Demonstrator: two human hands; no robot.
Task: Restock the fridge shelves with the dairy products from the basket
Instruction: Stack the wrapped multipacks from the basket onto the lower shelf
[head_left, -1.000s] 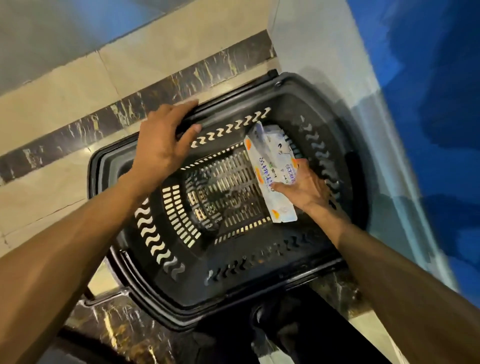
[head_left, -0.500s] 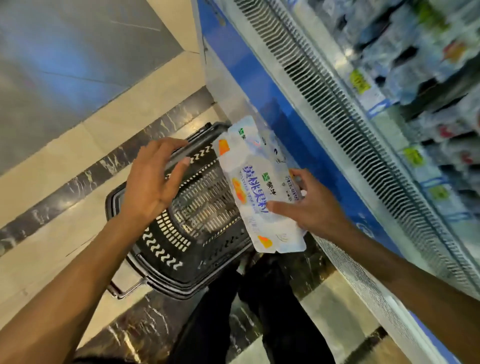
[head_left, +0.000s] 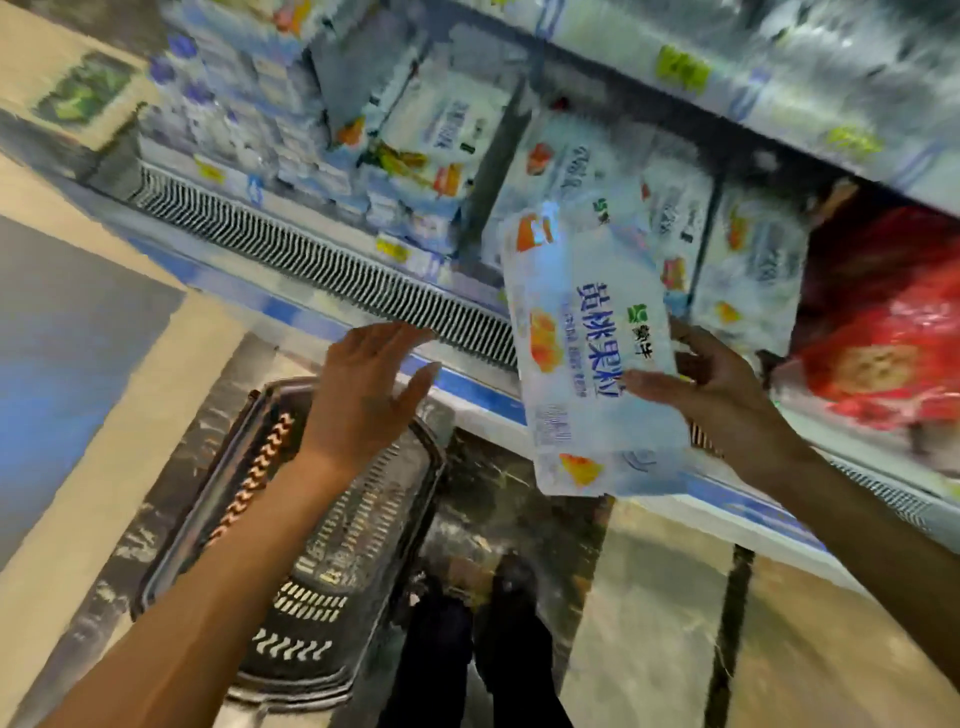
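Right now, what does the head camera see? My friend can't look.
The right hand holds a white pack up before the stocked fridge. The left hand hovers open above the black basket on the floor.

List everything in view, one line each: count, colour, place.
fridge: one, blue-trimmed front, ahead
held dairy pack: one, white-blue with orange fruit print, before the fridge
shelved packs: several, blurred, white-blue, inside the fridge
red packs: count unclear, inside, far right
vent grille: one, dark slats, along the fridge front
basket: one, black, on the floor
floor: beige and dark marble tiles
legs: two, dark trousers, beside the basket
left hand: open, above the basket
right hand: grips the held dairy pack
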